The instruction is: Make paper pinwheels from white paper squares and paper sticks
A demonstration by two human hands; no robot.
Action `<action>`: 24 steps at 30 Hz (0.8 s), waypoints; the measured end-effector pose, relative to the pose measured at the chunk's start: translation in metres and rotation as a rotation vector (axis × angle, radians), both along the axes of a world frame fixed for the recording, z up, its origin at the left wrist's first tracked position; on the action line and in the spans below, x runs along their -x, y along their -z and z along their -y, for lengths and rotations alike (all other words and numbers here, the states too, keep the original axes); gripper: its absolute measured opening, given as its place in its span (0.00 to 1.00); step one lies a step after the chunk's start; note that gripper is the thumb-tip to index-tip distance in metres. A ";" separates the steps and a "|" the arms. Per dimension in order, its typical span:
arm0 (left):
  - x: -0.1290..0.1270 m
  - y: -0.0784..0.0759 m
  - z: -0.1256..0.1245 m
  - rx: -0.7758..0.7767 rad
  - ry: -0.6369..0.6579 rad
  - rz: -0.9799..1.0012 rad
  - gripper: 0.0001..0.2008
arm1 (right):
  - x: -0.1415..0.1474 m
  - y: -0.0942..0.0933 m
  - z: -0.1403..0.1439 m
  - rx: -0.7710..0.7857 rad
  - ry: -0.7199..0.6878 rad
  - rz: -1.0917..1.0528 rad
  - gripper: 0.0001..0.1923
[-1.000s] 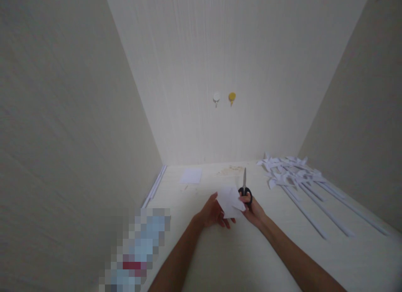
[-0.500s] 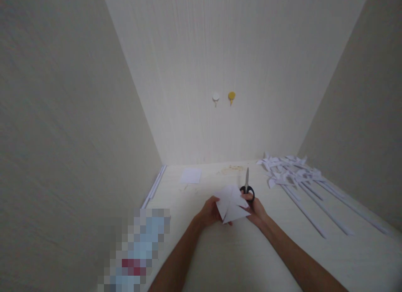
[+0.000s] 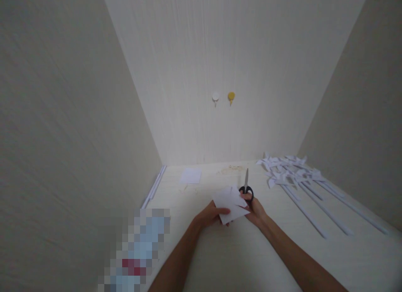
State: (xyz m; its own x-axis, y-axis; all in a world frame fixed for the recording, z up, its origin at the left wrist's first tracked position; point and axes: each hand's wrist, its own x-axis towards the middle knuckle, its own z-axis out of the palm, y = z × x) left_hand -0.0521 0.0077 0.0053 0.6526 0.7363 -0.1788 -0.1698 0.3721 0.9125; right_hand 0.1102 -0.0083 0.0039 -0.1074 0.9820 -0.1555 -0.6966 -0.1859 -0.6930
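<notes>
My left hand holds a white piece of paper by its left side, just above the pale tabletop. The paper has cut flaps that spread apart. My right hand grips black-handled scissors with the blades pointing away from me toward the back wall. The blades look closed. My right fingers also touch the paper's right edge, and the paper hides part of both hands.
Several finished white paper pinwheels on long white sticks lie at the right. A small white paper sheet lies at the back, paper scraps beside it. White sticks run along the left wall. Two hooks, white and yellow, hang on the back wall.
The paper has been turned and shifted between my hands, its flaps spreading and then lowering slightly. The scissors stayed in my right hand, moving a little to the right.
</notes>
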 end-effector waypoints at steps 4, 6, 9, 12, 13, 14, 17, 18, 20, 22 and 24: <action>-0.003 0.004 -0.002 0.005 -0.150 -0.029 0.20 | 0.003 0.002 -0.005 -0.002 0.130 -0.025 0.11; -0.004 0.005 -0.004 0.011 -0.264 -0.011 0.19 | 0.004 0.003 -0.007 -0.004 0.218 -0.006 0.12; -0.006 0.005 -0.010 0.021 -0.454 0.028 0.18 | 0.008 0.005 -0.007 -0.041 0.236 0.128 0.13; -0.006 0.002 -0.013 0.013 -0.586 0.063 0.17 | 0.016 0.004 -0.004 -0.153 0.182 0.376 0.13; -0.007 0.002 -0.014 0.001 -0.610 0.061 0.17 | 0.018 0.004 -0.002 -0.195 0.165 0.468 0.12; -0.007 0.001 -0.014 -0.014 -0.626 0.054 0.16 | 0.021 0.003 -0.001 -0.232 0.147 0.554 0.12; -0.010 0.000 -0.011 -0.059 -0.665 0.028 0.16 | 0.026 0.001 0.001 -0.300 0.144 0.706 0.10; -0.011 0.000 -0.011 -0.072 -0.674 0.022 0.16 | 0.026 0.001 0.001 -0.307 0.147 0.725 0.10; -0.012 0.000 -0.010 -0.093 -0.688 0.004 0.15 | 0.027 0.000 0.001 -0.305 0.145 0.736 0.10; -0.013 0.002 -0.010 -0.115 -0.687 -0.024 0.15 | 0.026 0.001 0.001 -0.305 0.134 0.732 0.11; -0.013 0.004 -0.010 -0.131 -0.685 -0.059 0.15 | 0.026 0.002 0.001 -0.307 0.128 0.727 0.11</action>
